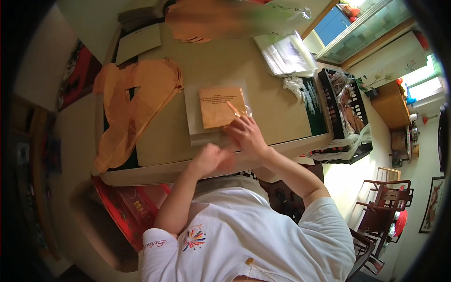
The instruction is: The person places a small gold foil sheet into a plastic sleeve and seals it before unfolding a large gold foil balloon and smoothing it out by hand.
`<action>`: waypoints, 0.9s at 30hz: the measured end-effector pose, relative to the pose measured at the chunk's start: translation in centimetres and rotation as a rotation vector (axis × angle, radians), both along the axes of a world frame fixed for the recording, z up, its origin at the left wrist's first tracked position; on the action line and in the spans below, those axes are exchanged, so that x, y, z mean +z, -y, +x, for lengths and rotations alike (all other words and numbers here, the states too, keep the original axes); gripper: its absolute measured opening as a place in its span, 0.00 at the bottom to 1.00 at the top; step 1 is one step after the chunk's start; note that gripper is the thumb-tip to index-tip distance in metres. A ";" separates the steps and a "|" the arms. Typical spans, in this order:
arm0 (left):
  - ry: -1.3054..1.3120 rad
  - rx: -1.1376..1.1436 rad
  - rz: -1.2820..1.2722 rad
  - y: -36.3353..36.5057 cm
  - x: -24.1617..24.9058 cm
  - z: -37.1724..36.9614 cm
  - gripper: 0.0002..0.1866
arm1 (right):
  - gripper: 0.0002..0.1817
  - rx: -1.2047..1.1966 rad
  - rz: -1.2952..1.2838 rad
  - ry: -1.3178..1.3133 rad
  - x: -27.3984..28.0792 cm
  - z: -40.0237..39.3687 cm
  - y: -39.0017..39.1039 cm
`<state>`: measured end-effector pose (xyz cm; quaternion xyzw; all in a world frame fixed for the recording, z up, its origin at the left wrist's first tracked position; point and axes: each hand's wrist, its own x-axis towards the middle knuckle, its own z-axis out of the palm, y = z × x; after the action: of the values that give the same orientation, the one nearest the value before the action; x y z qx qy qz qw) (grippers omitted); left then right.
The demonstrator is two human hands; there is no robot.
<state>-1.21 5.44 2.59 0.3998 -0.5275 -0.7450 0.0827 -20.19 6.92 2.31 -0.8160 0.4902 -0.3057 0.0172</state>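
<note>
An orange square packet in clear plastic with dark printed lines [218, 110] lies on a pale board near the table's front edge. My right hand [244, 135] is at the packet's lower right corner, its fingers bent together on a bit of shiny plastic film. My left hand [211, 160] is just below the packet, over the table edge, and is smeared by motion; its fingers cannot be made out. Left of the packet, an orange plastic garment [141, 98] lies spread out.
More orange plastic [202, 21] lies at the back. Clear bags [289, 54] are stacked at the back right, near white strips [310, 96]. A black crate [345, 103] stands beyond the right edge. Grey-green sheets [138, 43] lie back left.
</note>
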 end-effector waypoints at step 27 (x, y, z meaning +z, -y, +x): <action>-0.424 -0.811 -0.402 -3.9 7.9 0.4 0.21 | 0.08 0.601 1.520 1.255 4.0 3.7 -4.3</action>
<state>-0.80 9.38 10.45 -0.0213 -0.7453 -0.6655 -0.0327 -16.51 11.21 6.30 -0.3719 0.2324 -0.2691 0.8575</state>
